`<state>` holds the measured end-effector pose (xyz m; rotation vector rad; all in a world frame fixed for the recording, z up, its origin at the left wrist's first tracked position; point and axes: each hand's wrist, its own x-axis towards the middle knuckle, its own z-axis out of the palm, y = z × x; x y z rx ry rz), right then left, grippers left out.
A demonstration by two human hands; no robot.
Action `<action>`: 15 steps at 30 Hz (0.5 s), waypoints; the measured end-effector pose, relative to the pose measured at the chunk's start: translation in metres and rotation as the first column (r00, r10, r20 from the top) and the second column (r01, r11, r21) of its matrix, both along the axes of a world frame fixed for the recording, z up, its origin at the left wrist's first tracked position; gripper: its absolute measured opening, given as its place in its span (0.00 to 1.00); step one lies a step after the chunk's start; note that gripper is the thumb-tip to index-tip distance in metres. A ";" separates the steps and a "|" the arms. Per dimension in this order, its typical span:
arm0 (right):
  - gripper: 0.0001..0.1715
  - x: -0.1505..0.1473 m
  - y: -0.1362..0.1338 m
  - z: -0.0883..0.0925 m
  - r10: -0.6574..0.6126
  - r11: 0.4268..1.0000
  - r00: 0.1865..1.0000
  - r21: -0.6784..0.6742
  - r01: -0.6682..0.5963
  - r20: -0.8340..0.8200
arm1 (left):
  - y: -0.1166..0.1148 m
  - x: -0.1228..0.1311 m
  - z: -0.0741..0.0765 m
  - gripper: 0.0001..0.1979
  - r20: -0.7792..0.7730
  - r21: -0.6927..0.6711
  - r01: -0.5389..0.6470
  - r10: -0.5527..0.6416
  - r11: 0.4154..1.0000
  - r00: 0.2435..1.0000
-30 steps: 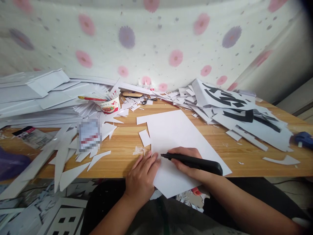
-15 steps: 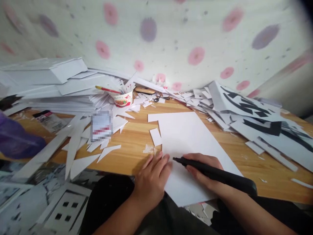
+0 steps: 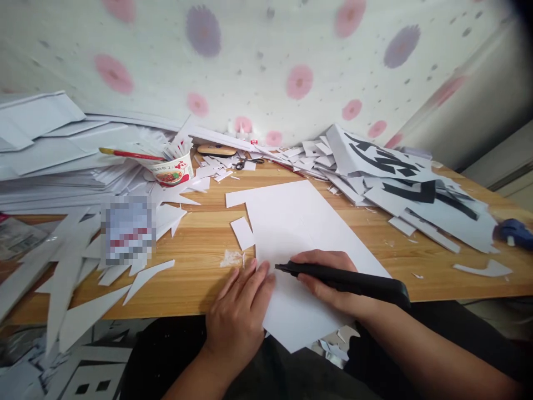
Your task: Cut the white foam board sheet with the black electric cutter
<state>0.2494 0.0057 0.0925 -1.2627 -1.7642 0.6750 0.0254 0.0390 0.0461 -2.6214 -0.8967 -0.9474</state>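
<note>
A white board sheet (image 3: 291, 222) with a notched upper left corner lies on the wooden table, its near corner jutting past the front edge. My left hand (image 3: 239, 311) rests flat on the sheet's left edge, fingers stretched out and holding nothing. In my right hand (image 3: 328, 278) is a thick black utility knife (image 3: 353, 280), its handle slanting down to the right. The dark tip points left, close above or touching the sheet near my left fingertips; I cannot tell which. A small white offcut (image 3: 242, 233) sits beside the sheet's left edge.
Scissors (image 3: 249, 163) and a paper cup (image 3: 172, 169) stuffed with white strips are at the back. White boards (image 3: 54, 161) pile up on the left, sharp offcuts in front. Black-printed sheets (image 3: 387, 161) lie right, with a blue object (image 3: 515, 232) at the far right.
The view has swung to the right, so things appear farther left. Both hands keep nearly the same pose on the sheet, with the knife tip still near the left fingers.
</note>
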 end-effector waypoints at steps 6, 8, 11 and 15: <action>0.14 0.001 0.000 0.001 0.010 1.000 0.999 0.006 -0.011 0.039 | -0.001 0.001 0.001 0.17 0.009 -0.005 -0.006 0.006 1.000 1.000; 0.13 0.001 0.001 0.002 0.012 1.000 0.999 0.007 -0.012 0.039 | -0.001 0.000 0.001 0.17 0.004 -0.010 -0.006 0.006 1.000 1.000; 0.12 -0.001 0.001 0.004 0.006 1.000 0.999 -0.003 -0.006 0.043 | -0.001 0.000 0.001 0.18 0.011 -0.002 0.001 -0.001 1.000 1.000; 0.12 -0.002 0.000 0.005 0.023 1.000 0.998 -0.006 -0.023 0.053 | -0.001 0.002 0.002 0.18 0.020 0.004 -0.001 0.001 1.000 1.000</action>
